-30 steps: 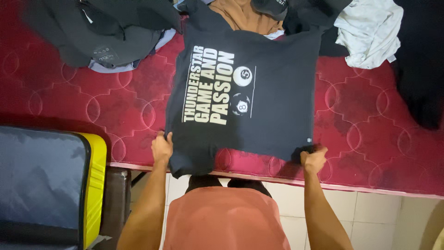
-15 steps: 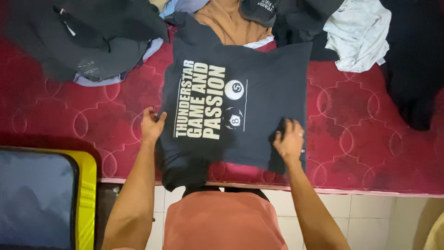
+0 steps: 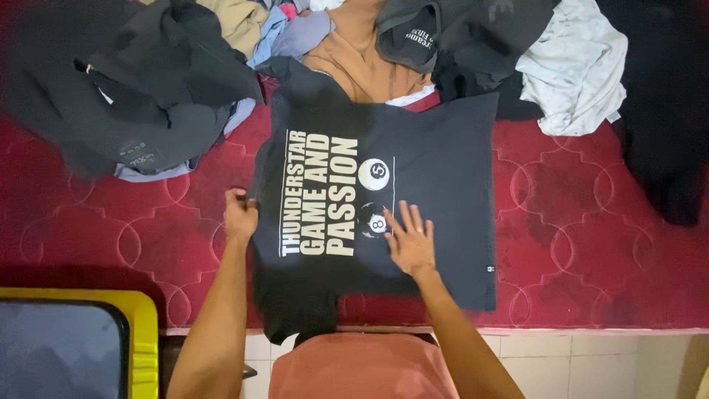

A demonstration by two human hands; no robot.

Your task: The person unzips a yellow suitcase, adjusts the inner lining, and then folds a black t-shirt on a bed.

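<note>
So I'm flattening the black printed t-shirt point(image 3: 413, 185) on the red mattress point(image 3: 561, 214): left hand point(image 3: 240, 218) pinches its edge, right hand point(image 3: 410, 240) lies open. Next up, probably folding a side in.

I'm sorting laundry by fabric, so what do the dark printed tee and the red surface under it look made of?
The tee looks like soft matte knit, probably cotton jersey: it drapes limply and wrinkles under the left hand and right hand. Its cream print looks like flat screen ink. The red mattress looks like quilted, slightly shiny woven fabric, with stitched curved patterns.
</note>
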